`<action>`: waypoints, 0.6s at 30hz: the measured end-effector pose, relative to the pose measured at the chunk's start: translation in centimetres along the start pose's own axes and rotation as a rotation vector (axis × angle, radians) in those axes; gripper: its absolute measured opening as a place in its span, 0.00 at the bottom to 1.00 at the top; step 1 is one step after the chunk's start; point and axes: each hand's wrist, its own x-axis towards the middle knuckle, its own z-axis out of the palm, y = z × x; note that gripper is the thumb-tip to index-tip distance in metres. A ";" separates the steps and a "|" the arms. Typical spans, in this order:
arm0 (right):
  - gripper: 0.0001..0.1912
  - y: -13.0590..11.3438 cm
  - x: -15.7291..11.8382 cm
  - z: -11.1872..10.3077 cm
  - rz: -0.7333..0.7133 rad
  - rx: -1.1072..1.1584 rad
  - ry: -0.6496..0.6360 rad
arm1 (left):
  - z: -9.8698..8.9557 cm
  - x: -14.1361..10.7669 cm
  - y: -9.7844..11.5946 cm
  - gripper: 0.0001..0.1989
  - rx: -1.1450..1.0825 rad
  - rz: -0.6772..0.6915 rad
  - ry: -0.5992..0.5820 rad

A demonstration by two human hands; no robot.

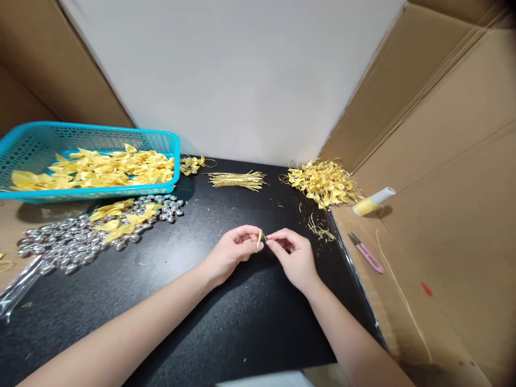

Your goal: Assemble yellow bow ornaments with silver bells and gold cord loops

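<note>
Above the black tabletop point(237, 317), my two hands meet near the middle of the view. My left hand point(231, 251) pinches a small yellow ribbon bow point(260, 239) between thumb and fingertips; it is seen edge-on. Close beside it on the right, my right hand point(293, 255) is closed, thumb against forefinger. A thin dark sliver shows between its fingertips and the bow, too small to name. Beyond the hands lies a bundle of gold cords point(237, 180).
At left, a blue basket point(176, 161) holds yellow bows; silver beads point(76, 242) lie before it. Finished-looking bows with cords form a pile point(322, 181) at back right, near cord scraps point(321, 230), a thread spool point(368, 204) and pink-handled snips point(368, 257). Cardboard walls point(451, 134) flank the table.
</note>
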 end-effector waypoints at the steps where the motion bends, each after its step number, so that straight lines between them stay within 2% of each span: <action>1: 0.02 -0.1 0.1 0.0 0.038 0.047 0.043 | 0.0 0.0 -0.2 0.16 0.072 0.026 -0.001; 3: 0.03 -0.3 0.2 -0.1 0.131 0.194 0.133 | 0.1 -0.2 -0.7 0.14 0.244 0.073 -0.002; 5: 0.07 -0.6 0.2 0.0 0.217 0.374 0.161 | 0.2 -0.3 -1.2 0.12 0.412 0.125 0.001; 10: 0.13 -1.5 -0.6 0.3 0.343 0.640 -0.033 | 0.4 -0.5 -1.9 0.13 0.602 0.247 0.019; 14: 0.14 -1.1 -0.7 0.5 0.364 0.639 -0.058 | 0.3 -0.4 -1.4 0.16 0.515 0.203 0.008; 18: 0.12 -0.5 -0.4 0.6 0.270 0.463 -0.063 | 0.1 -0.4 -0.4 0.11 0.216 0.105 -0.034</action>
